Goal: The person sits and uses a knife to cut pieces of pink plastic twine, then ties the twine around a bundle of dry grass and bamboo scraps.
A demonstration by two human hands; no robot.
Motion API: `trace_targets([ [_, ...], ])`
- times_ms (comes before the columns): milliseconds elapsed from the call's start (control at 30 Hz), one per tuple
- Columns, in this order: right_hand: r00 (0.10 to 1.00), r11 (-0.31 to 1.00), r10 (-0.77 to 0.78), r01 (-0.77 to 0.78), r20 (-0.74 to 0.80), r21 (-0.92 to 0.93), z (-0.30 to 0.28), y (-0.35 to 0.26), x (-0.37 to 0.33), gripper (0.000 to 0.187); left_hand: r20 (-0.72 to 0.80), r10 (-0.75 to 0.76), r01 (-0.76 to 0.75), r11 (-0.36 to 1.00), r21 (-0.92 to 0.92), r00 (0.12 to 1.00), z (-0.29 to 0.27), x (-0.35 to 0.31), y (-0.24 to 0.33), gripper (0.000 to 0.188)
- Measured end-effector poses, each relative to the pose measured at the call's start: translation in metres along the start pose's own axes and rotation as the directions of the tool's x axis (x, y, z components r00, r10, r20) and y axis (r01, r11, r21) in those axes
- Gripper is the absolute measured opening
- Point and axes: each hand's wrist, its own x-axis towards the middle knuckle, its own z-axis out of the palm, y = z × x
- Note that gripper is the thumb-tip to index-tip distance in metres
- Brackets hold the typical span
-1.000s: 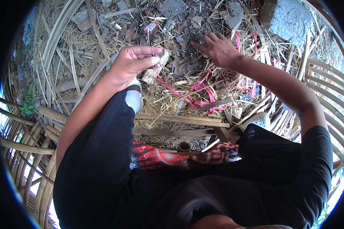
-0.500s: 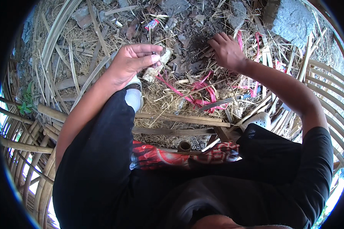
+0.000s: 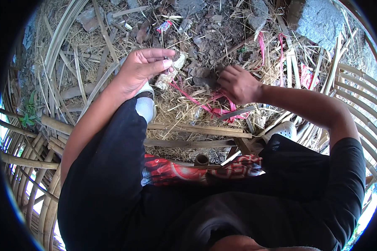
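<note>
My left hand (image 3: 139, 69) is raised above my left shoe, thumb and fingers closed in a pinch. What sits between the fingertips is thin and dark, too small to name. Low over the littered ground is my right hand (image 3: 238, 85), its back toward me and the fingers bent inward; their tips are hidden or blurred against dark debris. Pink plastic ribbon (image 3: 222, 112) lies tangled in the straw just below that hand. Beside my left fingertips rests a pale, rough block (image 3: 165, 80) on the ground.
Bamboo strips (image 3: 197, 128) form a low bar before my knees. At the far right stands a large grey stone (image 3: 321, 25). Straw, wood scraps and a small coloured wrapper (image 3: 164, 26) litter the ground. Slatted bamboo (image 3: 358, 98) curves along the right side.
My right hand has moved nearer to me and slightly left, down toward the pink ribbon, with its fingers more bent. The left hand has barely shifted and keeps its pinch.
</note>
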Motion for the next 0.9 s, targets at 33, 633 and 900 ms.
trace_targets([
  [33,0.995,0.996,0.085,-0.083,-0.052,0.027,0.002,0.0,-0.001,0.034,-0.01,-0.009,0.009,1.0,0.012,1.0,0.0,-0.001,0.001,0.033],
  [633,0.964,0.919,0.241,-0.263,-0.11,-0.294,-0.027,0.021,0.003,0.039,-0.048,-0.015,0.016,1.0,0.002,0.999,-0.001,-0.007,0.0,0.035],
  [900,0.948,0.972,-0.046,0.115,0.316,-0.204,-0.021,-0.038,-0.105,0.049,-0.031,-0.014,0.014,1.0,-0.02,0.999,-0.005,-0.006,-0.001,0.035],
])
